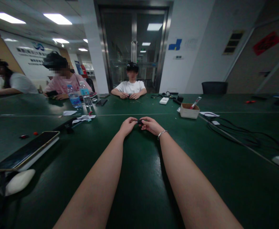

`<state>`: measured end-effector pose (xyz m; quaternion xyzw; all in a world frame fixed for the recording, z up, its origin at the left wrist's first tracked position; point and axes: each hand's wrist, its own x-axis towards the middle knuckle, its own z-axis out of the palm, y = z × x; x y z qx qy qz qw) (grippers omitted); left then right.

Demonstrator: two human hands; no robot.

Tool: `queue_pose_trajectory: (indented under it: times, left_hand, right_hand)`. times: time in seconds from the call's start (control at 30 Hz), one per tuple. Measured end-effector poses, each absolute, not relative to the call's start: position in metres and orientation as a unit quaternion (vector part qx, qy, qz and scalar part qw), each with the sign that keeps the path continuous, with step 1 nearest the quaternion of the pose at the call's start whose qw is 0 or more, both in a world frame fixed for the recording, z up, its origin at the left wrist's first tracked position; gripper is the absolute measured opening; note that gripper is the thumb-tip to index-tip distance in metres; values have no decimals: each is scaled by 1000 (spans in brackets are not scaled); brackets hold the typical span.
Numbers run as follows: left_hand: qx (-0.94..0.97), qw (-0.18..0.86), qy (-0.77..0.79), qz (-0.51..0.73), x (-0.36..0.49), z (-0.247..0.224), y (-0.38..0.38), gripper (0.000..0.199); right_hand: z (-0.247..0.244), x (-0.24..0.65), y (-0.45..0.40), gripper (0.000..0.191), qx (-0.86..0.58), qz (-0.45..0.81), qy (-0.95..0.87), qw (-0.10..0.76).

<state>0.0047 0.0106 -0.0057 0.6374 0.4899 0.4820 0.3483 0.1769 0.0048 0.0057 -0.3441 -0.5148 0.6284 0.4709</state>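
Note:
Both my arms reach forward over the dark green table [139,178]. Between my fingertips is a small black object [140,121], too small for me to name its kind. My left hand [128,125] pinches its left side between thumb and fingers. On the other side my right hand [151,125], with a silver bracelet [162,134] at the wrist, grips it with bent fingers. The two hands almost meet around the object, just above or on the tabletop; I cannot tell which. My fingers hide part of it.
A phone [31,148] on a white block and a white rounded object [20,182] lie left. Crumpled tissue [84,118] and water bottles [74,97] stand beyond. At right are a small box [189,111] and black cables [239,133]. A person [131,84] sits opposite, others at left.

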Motion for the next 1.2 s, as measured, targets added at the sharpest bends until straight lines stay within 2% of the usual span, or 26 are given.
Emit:
queue_pose_trajectory:
  times: [0.1,0.3,0.5,0.7,0.83,1.0,1.13,1.2]
  left_hand:
    - [638,364,487,473,5,-5,10,26]
    - [632,373,486,475,5,-7,12,22]
    - [651,349,472,482,3,-11,16,22]
    - [653,348,486,465,3,-9,14,29]
    - [645,355,480,477,4,-8,13,22]
    - [650,350,484,470,3,-8,13,27]
    - [647,350,474,485,4,-8,12,21]
    - [640,356,482,481,4,-6,11,25]
  right_hand:
    - [6,177,5,9,-343,627,-516,472]
    - [6,177,5,8,-346,628,-513,471]
    - [7,177,4,11,-348,623,-519,471]
    - [7,176,3,12,-355,623,-515,470]
    - [6,177,4,10,-348,627,-514,470]
    - [6,177,4,10,-347,627,-513,472]
    - [6,177,3,9,-346,627,-518,468]
    - [6,177,3,9,-346,627,-518,468]
